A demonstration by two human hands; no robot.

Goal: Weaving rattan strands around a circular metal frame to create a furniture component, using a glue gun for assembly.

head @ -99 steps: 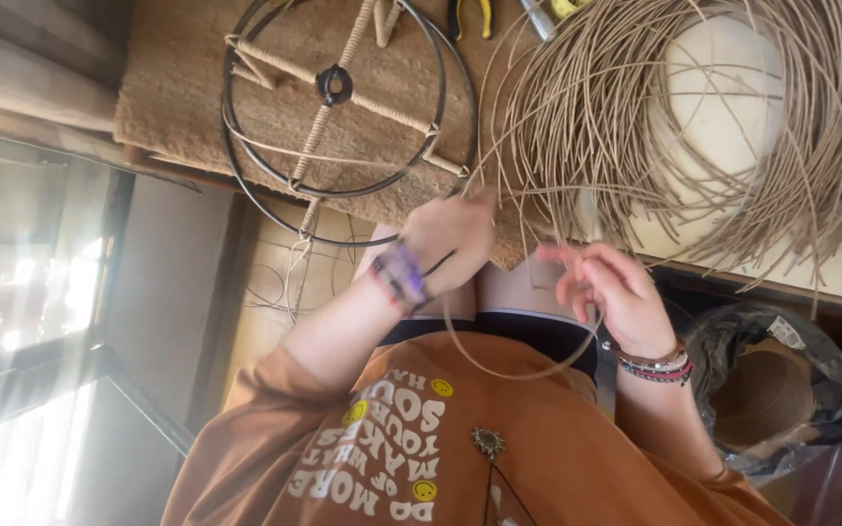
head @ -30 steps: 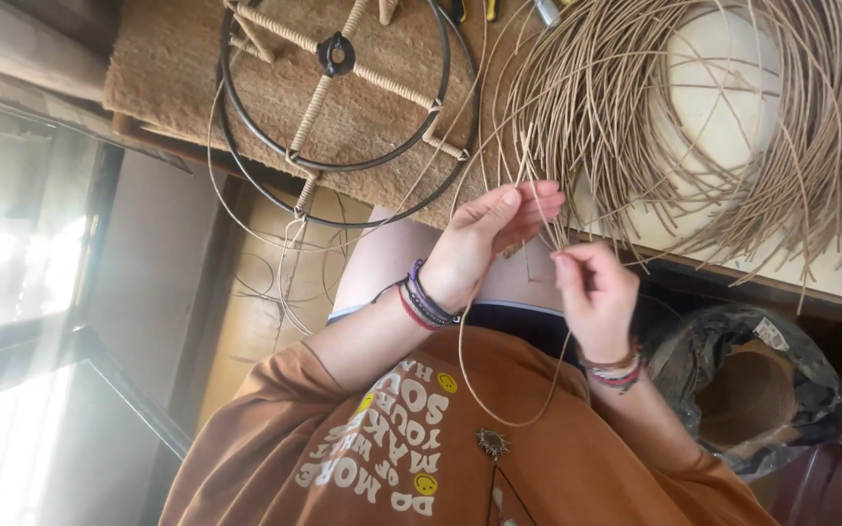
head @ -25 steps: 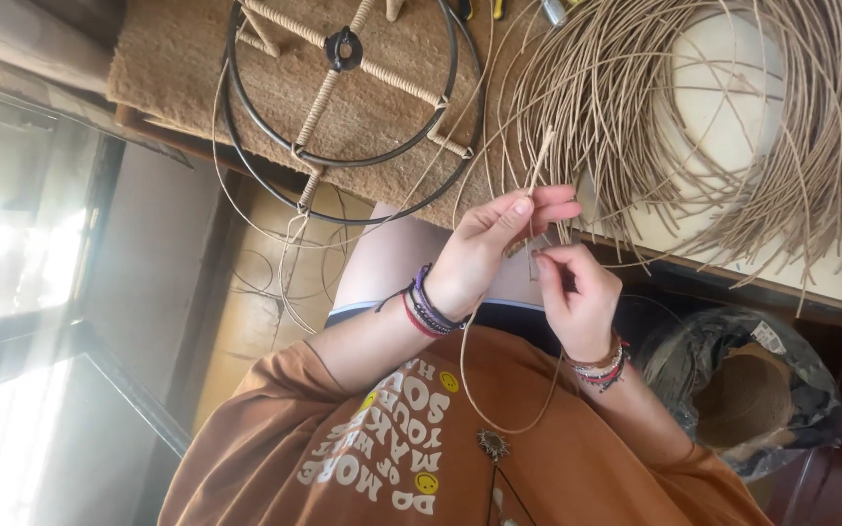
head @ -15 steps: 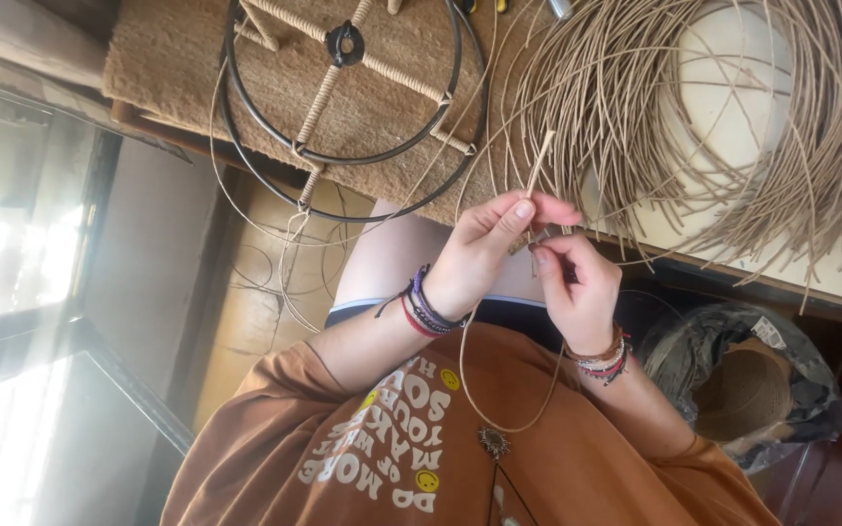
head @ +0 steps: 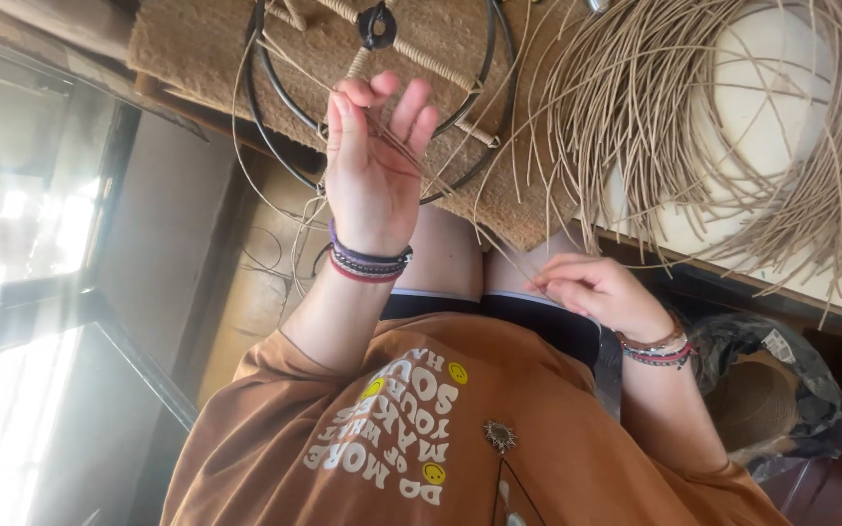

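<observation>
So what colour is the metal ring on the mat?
The metal ring is black, wrapped partly in tan cord; the head view shows it.

Left hand (head: 374, 161) raised, right hand (head: 598, 289) apparently pinching reed strand (head: 460, 209), metal hoop (head: 382, 88)

The scene is viewed from one head-worn camera, aimed steeply down and close at the lap (head: 479, 282) and table (head: 782, 263) edge.

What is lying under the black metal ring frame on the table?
A coarse brown woven mat lies under the ring frame; thin tan reed strands cross it too. The left hand covers part of the ring's lower edge, and the mat hides the tabletop beneath.
</observation>
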